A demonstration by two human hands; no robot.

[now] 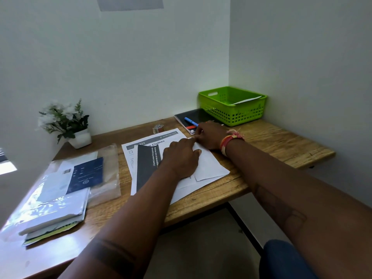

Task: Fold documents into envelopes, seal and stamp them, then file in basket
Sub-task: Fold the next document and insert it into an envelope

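The left hand (182, 156) lies flat, fingers straight, pressing the white paper envelope (209, 165) onto the printed documents (153, 141) on the wooden bench (281, 141). Just right of it, the right hand (209, 134) curls its fingers at the envelope's far edge, apparently pinching it. This looks like the sealing step; next, stamping, then the green slotted plastic basket (233, 109) beyond the fingers.

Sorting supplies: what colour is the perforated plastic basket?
Bright green perforated plastic basket; head view.
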